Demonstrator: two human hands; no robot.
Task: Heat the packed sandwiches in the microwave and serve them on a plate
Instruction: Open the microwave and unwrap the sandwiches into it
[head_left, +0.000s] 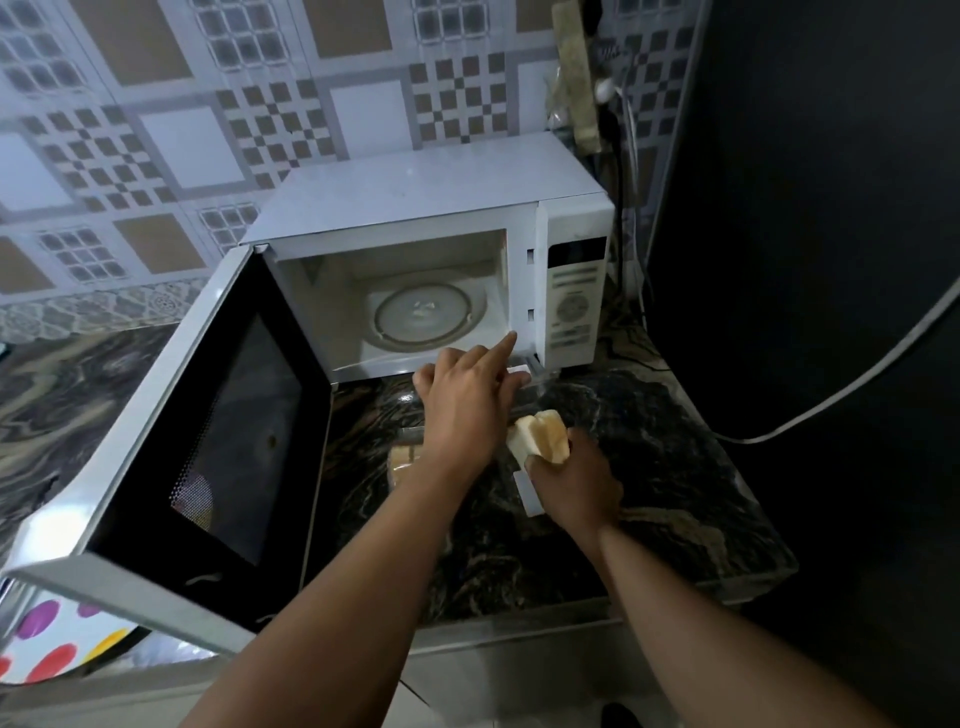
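The white microwave (426, 208) stands on the dark marbled counter (675, 467) with its door (218, 441) swung wide open to the left. Inside, the glass turntable (428, 317) is bare. My left hand (467, 400) reaches toward the cavity's lower right edge, fingers extended, holding nothing. My right hand (576, 478) grips a sandwich (540, 436) of pale bread just above the counter. Another packed sandwich (405, 460) lies on the counter, partly hidden under my left forearm. A white piece of packaging (527, 493) shows below my right hand.
A patterned tile wall runs behind the microwave. A dark surface with a white cable (857, 379) stands on the right. A polka-dot item (57, 639) sits under the open door at lower left. The counter's front edge (519, 623) is close to me.
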